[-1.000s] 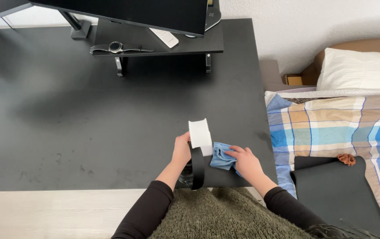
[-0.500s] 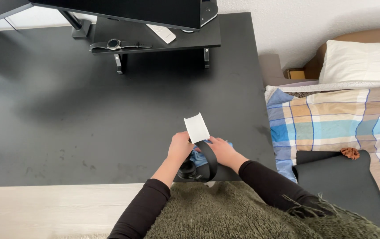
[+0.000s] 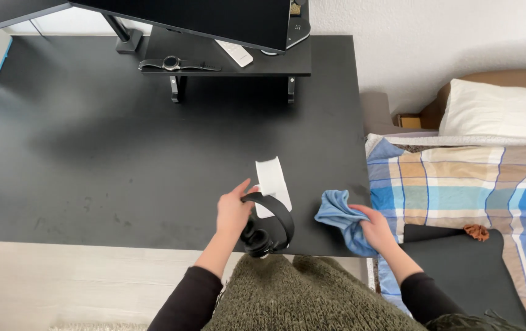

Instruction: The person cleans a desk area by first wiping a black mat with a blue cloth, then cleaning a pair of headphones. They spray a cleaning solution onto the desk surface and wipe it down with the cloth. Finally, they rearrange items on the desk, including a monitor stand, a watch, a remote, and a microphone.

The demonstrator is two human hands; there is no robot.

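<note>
Two bare hands work at the near right corner of a black desk (image 3: 122,159). The left hand (image 3: 233,211) comes in from below with its forearm angled up and to the right, fingers curled around a pair of black headphones (image 3: 267,225), gripping near one ear cup; the headband arcs up over the lower part of a white stand (image 3: 272,184) that sits upright on the desk just beyond the hand. The right hand (image 3: 376,230) sits well apart to the right, past the desk's right edge, closed on a bunched blue cloth (image 3: 342,220); part of the cloth lies over the desk's corner and the rest hangs off it towards the hand.

Headphones and stand are close to the desk's front edge, with only a narrow strip of desktop before the drop to the pale floor (image 3: 60,282). To the left and beyond the stand the dark surface runs wide and open as far as a low black shelf (image 3: 226,61) at the back, which carries a wristwatch (image 3: 174,63) and a white remote (image 3: 233,53) under a monitor (image 3: 201,15). Right of the desk, a bed with a checked blanket (image 3: 459,184) and a white pillow (image 3: 502,110) stands just beside the edge, and a dark flat pad (image 3: 465,270) lies on it near the right forearm.
</note>
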